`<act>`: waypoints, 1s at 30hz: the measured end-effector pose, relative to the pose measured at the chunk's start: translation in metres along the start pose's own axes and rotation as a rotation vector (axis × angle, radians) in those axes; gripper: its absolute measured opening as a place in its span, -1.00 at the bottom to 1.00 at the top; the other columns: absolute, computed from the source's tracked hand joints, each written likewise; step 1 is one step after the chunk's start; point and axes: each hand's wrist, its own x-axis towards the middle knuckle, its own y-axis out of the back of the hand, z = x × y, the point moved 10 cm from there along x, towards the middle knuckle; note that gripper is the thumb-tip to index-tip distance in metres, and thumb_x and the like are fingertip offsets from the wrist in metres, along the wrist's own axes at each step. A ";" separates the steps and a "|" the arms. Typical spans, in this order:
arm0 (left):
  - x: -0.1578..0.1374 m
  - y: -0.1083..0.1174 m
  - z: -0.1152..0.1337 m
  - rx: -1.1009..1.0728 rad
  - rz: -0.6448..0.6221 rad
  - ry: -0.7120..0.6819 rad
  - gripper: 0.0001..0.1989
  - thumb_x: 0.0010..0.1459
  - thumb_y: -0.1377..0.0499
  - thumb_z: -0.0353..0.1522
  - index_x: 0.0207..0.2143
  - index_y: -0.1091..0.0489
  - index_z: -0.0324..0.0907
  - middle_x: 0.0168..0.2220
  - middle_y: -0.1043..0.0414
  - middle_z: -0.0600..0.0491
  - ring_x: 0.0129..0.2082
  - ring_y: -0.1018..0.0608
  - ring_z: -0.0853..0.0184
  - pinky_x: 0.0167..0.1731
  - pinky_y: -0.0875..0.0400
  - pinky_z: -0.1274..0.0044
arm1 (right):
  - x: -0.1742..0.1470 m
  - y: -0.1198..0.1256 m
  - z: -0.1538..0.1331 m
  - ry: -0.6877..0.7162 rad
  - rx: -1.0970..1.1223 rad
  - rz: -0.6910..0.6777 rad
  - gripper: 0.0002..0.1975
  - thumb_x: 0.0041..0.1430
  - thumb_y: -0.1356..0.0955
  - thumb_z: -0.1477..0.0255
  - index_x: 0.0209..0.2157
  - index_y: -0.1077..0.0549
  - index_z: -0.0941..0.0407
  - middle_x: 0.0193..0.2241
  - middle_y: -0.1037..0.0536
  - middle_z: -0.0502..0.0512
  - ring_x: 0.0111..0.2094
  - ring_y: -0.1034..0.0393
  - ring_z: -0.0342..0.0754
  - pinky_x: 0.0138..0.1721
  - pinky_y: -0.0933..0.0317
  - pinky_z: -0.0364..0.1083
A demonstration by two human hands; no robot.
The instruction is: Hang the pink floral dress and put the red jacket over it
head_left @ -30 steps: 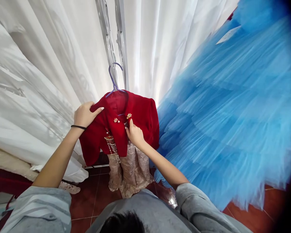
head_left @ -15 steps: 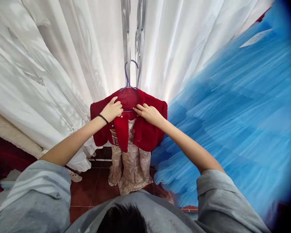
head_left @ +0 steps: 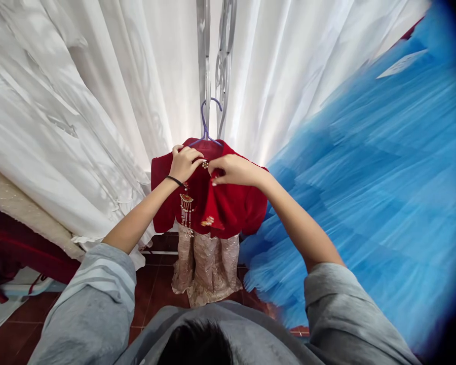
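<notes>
White drapery [head_left: 110, 91] fills the back of the room, hanging in long folds on both sides of an ornate metal upright [head_left: 204, 61]. Dark red floor tiles [head_left: 155, 284] show below.

Small red velvet jacket [head_left: 231, 208] hangs on a purple plastic hanger [head_left: 206, 126], whose hook sits against the upright. Under the jacket: a beige sequinned skirt [head_left: 205, 268], hem reaching toward the floor.

Left hand [head_left: 185, 163]: at the jacket's collar, fingers curled into the fabric, grip closed on the left front edge. Black band on that wrist. A gold brooch with dangling chains [head_left: 186, 205] hangs on the jacket front just below this hand.

Right hand [head_left: 233, 171]: fingers pinched on the right front edge of the jacket, pulled across toward the left hand (the two hands sit nearly touching at the neckline). A small gold flower button [head_left: 204, 165] shows between them.

Right of the jacket, touching its sleeve: a large blue tulle dress [head_left: 365, 192] in layered ruffles, a white tag [head_left: 401, 63] near its top. Grey sleeves [head_left: 95, 299] on the person.
</notes>
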 end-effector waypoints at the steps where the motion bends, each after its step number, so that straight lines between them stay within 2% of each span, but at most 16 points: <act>1: 0.001 0.002 -0.003 -0.016 0.016 0.020 -0.83 0.24 -0.11 -0.33 -0.32 -0.50 -0.11 -0.25 -0.57 0.03 -0.18 -0.49 0.20 0.07 -0.09 0.20 | 0.008 0.002 0.003 -0.012 0.013 0.086 -0.86 0.16 -0.41 0.42 -0.22 -0.47 0.14 -0.30 -0.56 0.05 -0.29 -0.40 -0.05 -0.34 -0.11 -0.14; 3: 0.000 0.000 -0.006 -0.036 0.017 0.032 -0.82 0.24 -0.10 -0.34 -0.33 -0.50 -0.11 -0.26 -0.57 0.04 -0.18 -0.50 0.21 0.07 -0.10 0.21 | 0.022 -0.011 0.018 -0.092 -0.028 0.178 -0.83 0.19 -0.39 0.43 -0.17 -0.47 0.15 -0.20 -0.57 0.10 -0.23 -0.43 -0.02 -0.32 -0.13 -0.12; 6: -0.003 -0.008 -0.004 -0.032 -0.027 -0.009 -0.80 0.25 -0.09 -0.33 -0.35 -0.50 -0.11 -0.27 -0.57 0.04 -0.17 -0.49 0.21 0.12 -0.06 0.19 | 0.034 -0.052 0.041 -0.225 -0.137 0.150 -0.78 0.26 -0.32 0.46 -0.06 -0.45 0.14 -0.07 -0.54 0.15 -0.23 -0.46 0.03 -0.36 -0.17 -0.09; 8: -0.004 -0.011 -0.001 -0.009 -0.050 -0.029 -0.79 0.26 -0.08 -0.32 -0.34 -0.50 -0.11 -0.27 -0.57 0.03 -0.16 -0.49 0.20 0.13 -0.05 0.17 | 0.033 -0.067 0.046 -0.261 -0.165 0.169 -0.71 0.29 -0.27 0.46 0.03 -0.41 0.15 -0.03 -0.53 0.18 -0.21 -0.48 0.06 -0.34 -0.24 -0.07; 10: -0.005 -0.009 0.003 0.008 -0.056 -0.052 -0.80 0.26 -0.07 -0.32 -0.29 -0.50 -0.11 -0.24 -0.57 0.02 -0.12 -0.49 0.18 0.14 -0.05 0.16 | 0.026 -0.071 0.041 -0.243 -0.146 0.229 -0.64 0.31 -0.24 0.47 0.12 -0.35 0.15 0.06 -0.48 0.21 -0.14 -0.47 0.07 -0.26 -0.32 -0.04; 12: -0.009 -0.002 0.010 0.026 -0.040 -0.096 -0.78 0.27 -0.07 -0.32 -0.16 -0.50 -0.10 -0.11 -0.55 -0.02 -0.03 -0.47 0.15 0.14 -0.06 0.17 | 0.012 -0.070 0.030 -0.194 -0.093 0.317 -0.57 0.32 -0.20 0.50 0.20 -0.26 0.14 0.20 -0.35 0.21 -0.02 -0.44 0.07 -0.13 -0.37 -0.02; 14: -0.021 0.007 0.014 0.053 -0.002 -0.133 -0.70 0.27 -0.07 -0.30 0.00 -0.45 -0.09 0.04 -0.46 -0.07 0.09 -0.40 0.11 0.14 -0.09 0.19 | -0.010 -0.071 0.017 -0.150 -0.027 0.435 -0.54 0.34 -0.14 0.51 0.25 -0.19 0.13 0.29 -0.23 0.20 0.12 -0.35 0.05 0.01 -0.36 -0.02; 16: -0.041 0.015 0.007 0.072 0.042 -0.129 -0.61 0.26 -0.09 -0.24 0.12 -0.37 -0.08 0.14 -0.37 -0.11 0.16 -0.34 0.08 0.16 -0.10 0.20 | -0.035 -0.077 0.010 -0.140 0.036 0.563 -0.52 0.36 -0.10 0.50 0.29 -0.14 0.13 0.31 -0.18 0.20 0.22 -0.25 0.01 0.11 -0.32 -0.02; 19: -0.075 0.024 -0.029 0.050 0.117 -0.036 -0.49 0.23 -0.12 -0.16 0.20 -0.27 -0.07 0.20 -0.29 -0.14 0.21 -0.30 0.05 0.21 -0.08 0.19 | -0.068 -0.096 0.013 -0.240 0.072 0.695 -0.47 0.36 -0.10 0.48 0.33 -0.04 0.11 0.30 -0.19 0.24 0.26 -0.18 0.02 0.14 -0.32 0.03; 21: -0.092 0.032 -0.068 0.020 0.184 0.064 -0.42 0.22 -0.10 -0.13 0.25 -0.19 -0.10 0.26 -0.21 -0.18 0.26 -0.24 0.04 0.25 -0.03 0.18 | -0.079 -0.105 0.023 -0.358 0.023 0.709 -0.47 0.34 -0.12 0.49 0.32 -0.08 0.10 0.21 -0.30 0.27 0.17 -0.29 0.06 0.03 -0.40 0.05; 23: -0.099 0.037 -0.108 -0.028 0.226 0.160 -0.35 0.21 -0.10 -0.10 0.29 -0.12 -0.15 0.30 -0.12 -0.22 0.31 -0.16 0.03 0.28 0.02 0.16 | -0.077 -0.106 0.029 -0.412 -0.088 0.655 -0.50 0.32 -0.12 0.53 0.27 -0.20 0.07 0.11 -0.39 0.26 -0.01 -0.39 0.06 -0.11 -0.44 0.03; 26: -0.090 0.031 -0.150 -0.202 0.151 0.257 -0.28 0.16 -0.10 -0.04 0.28 -0.11 -0.19 0.28 -0.17 -0.23 0.27 -0.25 0.06 0.24 -0.12 0.22 | -0.050 -0.094 0.027 -0.313 -0.297 0.496 -0.47 0.30 -0.11 0.62 0.23 -0.27 0.01 0.17 -0.34 0.24 -0.12 -0.37 0.04 -0.22 -0.40 0.00; 28: -0.082 0.024 -0.160 -0.305 0.075 0.315 -0.35 0.15 -0.10 -0.03 0.18 -0.25 -0.22 0.15 -0.35 -0.19 0.11 -0.43 0.12 0.10 -0.31 0.31 | -0.029 -0.084 0.027 -0.258 -0.403 0.379 -0.52 0.31 -0.11 0.63 0.17 -0.34 0.07 0.19 -0.31 0.27 -0.12 -0.33 0.07 -0.26 -0.35 0.00; 30: -0.081 0.027 -0.161 -0.296 0.081 0.385 -0.49 0.12 -0.11 -0.05 -0.03 -0.41 -0.23 -0.08 -0.50 -0.09 -0.12 -0.52 0.19 -0.08 -0.39 0.40 | -0.013 -0.074 0.028 -0.240 -0.454 0.278 -0.62 0.33 -0.11 0.60 0.01 -0.44 0.16 0.08 -0.40 0.31 -0.14 -0.30 0.09 -0.31 -0.29 -0.01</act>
